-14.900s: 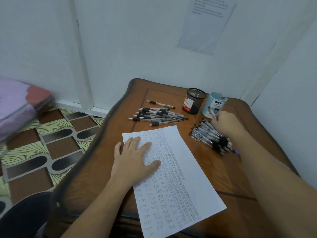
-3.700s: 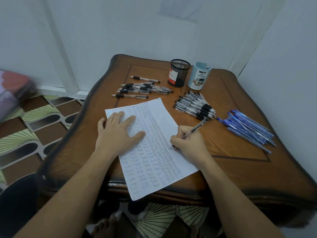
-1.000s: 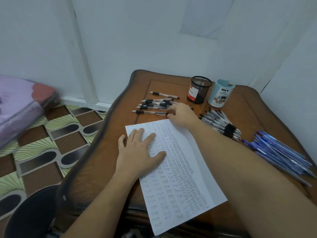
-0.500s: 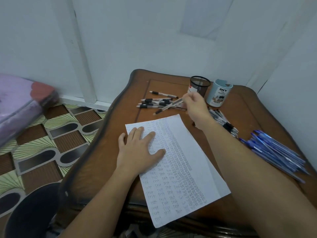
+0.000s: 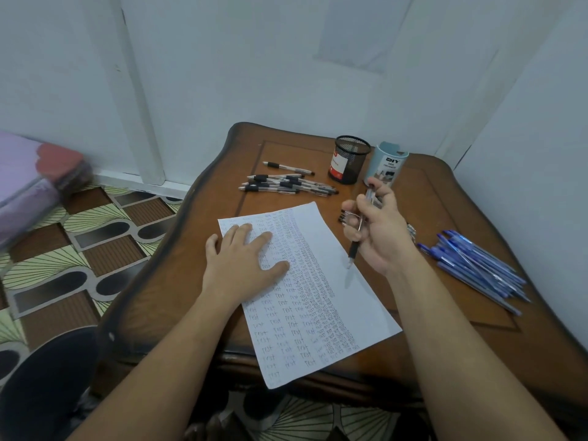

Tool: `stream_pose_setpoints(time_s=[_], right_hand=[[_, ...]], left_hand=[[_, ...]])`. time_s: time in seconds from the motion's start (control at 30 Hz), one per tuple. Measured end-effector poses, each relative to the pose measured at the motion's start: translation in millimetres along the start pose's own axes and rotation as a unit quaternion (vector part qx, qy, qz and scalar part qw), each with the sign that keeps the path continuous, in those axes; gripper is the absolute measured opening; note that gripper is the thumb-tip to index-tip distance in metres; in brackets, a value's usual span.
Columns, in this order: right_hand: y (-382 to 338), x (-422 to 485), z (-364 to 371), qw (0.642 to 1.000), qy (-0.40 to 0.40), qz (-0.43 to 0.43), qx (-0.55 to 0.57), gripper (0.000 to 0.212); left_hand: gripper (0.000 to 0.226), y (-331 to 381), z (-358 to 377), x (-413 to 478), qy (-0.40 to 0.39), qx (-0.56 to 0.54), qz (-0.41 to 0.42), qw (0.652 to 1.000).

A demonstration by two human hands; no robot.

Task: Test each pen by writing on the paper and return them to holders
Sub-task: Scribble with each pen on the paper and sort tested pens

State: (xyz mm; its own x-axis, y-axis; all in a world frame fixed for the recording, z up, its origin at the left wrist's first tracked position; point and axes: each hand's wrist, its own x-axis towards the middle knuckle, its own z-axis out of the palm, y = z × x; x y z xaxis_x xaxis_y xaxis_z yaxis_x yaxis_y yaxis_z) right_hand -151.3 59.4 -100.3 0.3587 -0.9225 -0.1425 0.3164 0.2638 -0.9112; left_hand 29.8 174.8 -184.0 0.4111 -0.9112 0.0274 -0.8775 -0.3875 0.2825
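Note:
A white paper (image 5: pixel 321 275) covered in rows of handwriting lies on the brown wooden table (image 5: pixel 439 198). My left hand (image 5: pixel 241 262) presses flat on its upper left part. My right hand (image 5: pixel 378 230) grips a clear pen with a black grip (image 5: pixel 354 248), tip down, just above the paper's right edge. A black mesh holder (image 5: pixel 348 163) and a pale blue holder (image 5: pixel 386 165) stand at the back of the table. Several black-grip pens (image 5: pixel 286 184) lie left of the holders, and more of them (image 5: pixel 343 218) are mostly hidden behind my right hand.
A pile of blue pens (image 5: pixel 477 265) lies on the table's right side near the white wall (image 5: pixel 541 154). To the left are a patterned floor (image 5: pixel 79 237) and a pink and purple bundle (image 5: pixel 28 183). A dark rounded object (image 5: pixel 44 383) sits at lower left.
My right hand picked up a black-grip pen from the left pile and brought it back toward the paper, now tip down. My left hand stayed flat on the paper.

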Motion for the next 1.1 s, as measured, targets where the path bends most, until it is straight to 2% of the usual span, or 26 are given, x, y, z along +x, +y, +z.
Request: stream_pose_setpoints(time_s=[0.17,0.27,0.33,0.4,0.5,0.57,0.63,0.77,0.87,1.0,1.1], right_hand=[[8.5,-9.4,-10.3,1.000,0.012,0.012,-0.012,0.022],[12.2,-11.8,-16.2,1.000,-0.016,0.019,0.006,0.013],[11.2,-15.0,-19.0,0.999,-0.004,0.039,0.017,0.015],[11.0,-20.0,-25.0,0.997,0.004,0.064,0.051,0.034],[16.3,-24.3,-41.7,0.994,-0.014,0.082,0.076,0.078],[22.6,-25.8,-53.3,0.995,-0.011,0.093,0.045,0.089],[28.5,-30.8,-59.7,0.995,-0.018,0.097,0.002,0.079],[43.1,-38.3,-65.0,0.994,-0.072,0.040,-0.069,0.036],[52.4,-36.1,-62.6,0.986,-0.083,0.005,-0.142,0.023],[60.2,-33.6,-59.4,0.966,-0.121,-0.013,-0.228,0.021],[62.7,-33.2,-60.6,0.959,-0.111,-0.026,-0.259,0.032]], left_hand=[[0.072,-0.1,0.7,-1.2,0.005,-0.001,0.002,1.000],[0.072,0.6,0.6,-0.4,0.003,0.002,0.001,1.000],[0.072,0.7,0.5,-0.5,0.004,0.002,0.001,1.000],[0.072,0.8,0.3,-1.5,0.003,0.002,0.001,1.000],[0.072,1.6,-0.3,-2.5,0.002,0.003,0.001,1.000],[0.071,1.6,-0.5,-2.5,0.002,0.001,0.001,1.000],[0.071,1.9,-0.5,-2.4,0.002,0.002,0.002,1.000],[0.071,3.1,-1.1,-1.9,0.001,0.008,-0.001,1.000],[0.071,2.8,-0.7,-1.8,0.001,0.009,-0.003,1.000],[0.072,2.4,-0.4,-1.2,0.001,0.011,-0.003,1.000],[0.072,2.4,0.2,-1.0,0.000,0.011,-0.003,1.000]])
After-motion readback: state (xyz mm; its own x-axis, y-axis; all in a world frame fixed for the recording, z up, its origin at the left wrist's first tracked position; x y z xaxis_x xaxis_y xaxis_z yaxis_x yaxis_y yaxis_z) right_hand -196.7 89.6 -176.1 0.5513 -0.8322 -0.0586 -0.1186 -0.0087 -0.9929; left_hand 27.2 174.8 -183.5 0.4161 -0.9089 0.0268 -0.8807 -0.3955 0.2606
